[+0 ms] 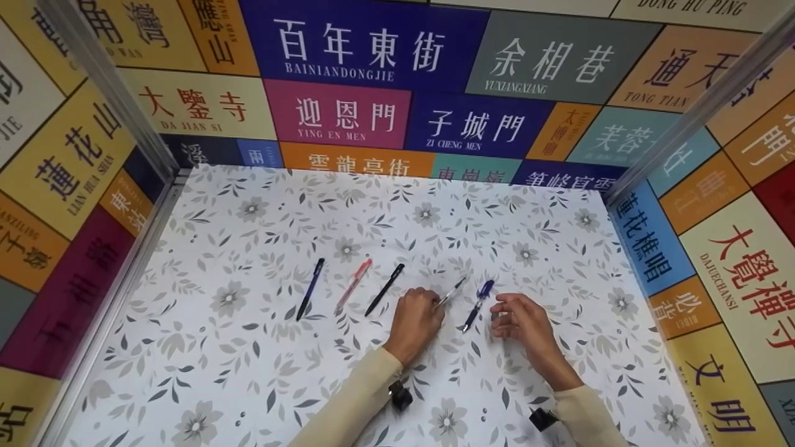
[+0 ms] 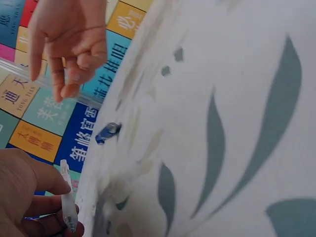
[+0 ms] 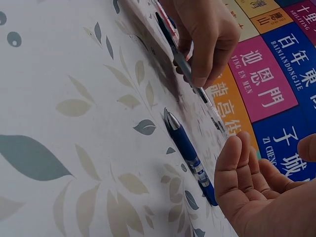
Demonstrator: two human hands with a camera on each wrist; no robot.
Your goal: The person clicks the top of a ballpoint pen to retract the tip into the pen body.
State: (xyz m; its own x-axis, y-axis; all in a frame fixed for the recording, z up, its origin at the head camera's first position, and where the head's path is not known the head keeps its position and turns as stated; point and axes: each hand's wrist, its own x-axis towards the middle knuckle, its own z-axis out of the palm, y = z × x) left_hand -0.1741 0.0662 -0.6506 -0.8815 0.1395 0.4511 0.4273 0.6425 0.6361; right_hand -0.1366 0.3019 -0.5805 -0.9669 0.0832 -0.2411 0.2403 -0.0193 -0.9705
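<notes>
Left hand (image 1: 415,320) pinches a clear pen (image 1: 451,292) low on its barrel, tip angled away, lining it up with the row. Right hand (image 1: 518,316) hovers empty, fingers loosely curled, just beside the blue pen (image 1: 477,304) lying on the floral surface (image 1: 248,372).

Clear pen (image 1: 451,292) partly under fingers (image 1: 428,304)

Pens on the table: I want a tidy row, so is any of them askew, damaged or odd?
Nothing stands out. Five pens lie in a loose row, all slanted alike: dark blue pen, pink pen, black pen, the clear pen the left hand pinches, and blue pen beside the right hand.
</notes>
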